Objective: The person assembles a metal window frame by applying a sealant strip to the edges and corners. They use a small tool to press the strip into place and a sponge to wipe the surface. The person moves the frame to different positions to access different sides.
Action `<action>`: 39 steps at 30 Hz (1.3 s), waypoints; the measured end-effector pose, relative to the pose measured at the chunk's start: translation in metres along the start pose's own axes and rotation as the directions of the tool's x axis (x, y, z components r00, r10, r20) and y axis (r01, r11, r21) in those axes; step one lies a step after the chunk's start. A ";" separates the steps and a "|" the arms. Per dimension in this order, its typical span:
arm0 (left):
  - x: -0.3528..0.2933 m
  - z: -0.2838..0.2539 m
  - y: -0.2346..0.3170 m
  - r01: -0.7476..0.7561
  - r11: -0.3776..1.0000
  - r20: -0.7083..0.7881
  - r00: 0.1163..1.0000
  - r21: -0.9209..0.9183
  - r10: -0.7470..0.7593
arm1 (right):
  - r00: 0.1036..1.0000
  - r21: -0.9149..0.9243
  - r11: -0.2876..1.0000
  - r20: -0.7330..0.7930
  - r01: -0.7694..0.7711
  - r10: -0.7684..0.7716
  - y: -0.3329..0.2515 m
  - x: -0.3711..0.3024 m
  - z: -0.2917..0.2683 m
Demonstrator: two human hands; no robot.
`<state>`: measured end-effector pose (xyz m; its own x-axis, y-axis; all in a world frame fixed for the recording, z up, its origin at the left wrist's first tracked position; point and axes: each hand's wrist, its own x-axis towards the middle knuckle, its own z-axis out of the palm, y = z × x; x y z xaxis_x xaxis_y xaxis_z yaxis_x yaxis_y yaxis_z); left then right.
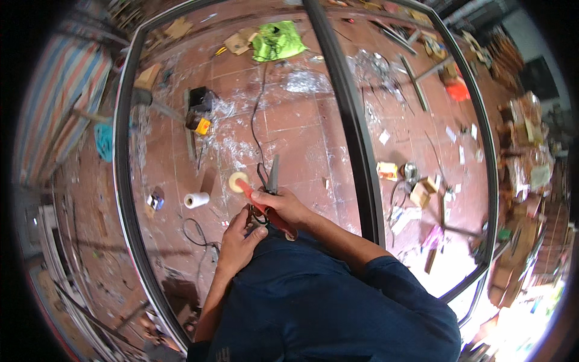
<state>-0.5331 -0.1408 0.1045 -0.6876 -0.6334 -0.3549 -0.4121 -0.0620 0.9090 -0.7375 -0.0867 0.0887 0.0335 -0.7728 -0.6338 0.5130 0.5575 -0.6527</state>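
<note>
Just left of the dark middle bar point(353, 120), our right hand point(284, 205) has its fingers curled closed around a red tool point(245, 188), whose red part slants through the grip and shows again below it. A flat grey blade point(274, 173) rises from the same grip, tapering upward, though we cannot tell whether both are one piece. Our left hand point(237, 242) is nearer the body, its fingers bent and the thumb close to a dark loop point(260, 219) under the tool; we cannot tell whether they grip it. A cream disc point(234, 183) shows beside the tool's far end. Left of the bar we also see a crumpled green bag point(277, 41) with something dark on it, and a black box point(202, 98) whose inside we cannot make out. Right of the bar sits a small cardboard box point(420, 195), its contents unclear, and well beyond it stand wrapped cartons point(525, 123). The bar's long edge passes close by our right forearm. Left of it, the reddish tiled floor point(298, 139) leaves open room beyond our hands, crossed by a dark cable point(254, 120).
</note>
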 end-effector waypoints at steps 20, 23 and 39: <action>0.194 -0.037 -0.002 0.056 0.998 0.737 0.676 -0.023 -0.020 | 0.830 0.102 0.912 -0.463 0.398 -0.311 0.024 0.053 0.007; 0.205 -0.042 -0.012 0.188 0.982 0.855 0.514 -0.033 -0.069 | 0.780 0.156 0.887 -0.558 0.435 -0.284 0.026 0.045 0.028; 0.205 0.042 0.040 0.098 0.966 0.957 0.140 0.240 -0.253 | 0.164 0.043 0.587 -0.974 0.809 -0.155 0.072 -0.009 0.053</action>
<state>-0.7162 -0.2407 0.0587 -0.5649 0.6651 -0.4885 -0.6093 0.0631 0.7904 -0.6551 -0.0553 0.0695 -0.9094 0.0822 -0.4077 0.3652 -0.3112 -0.8774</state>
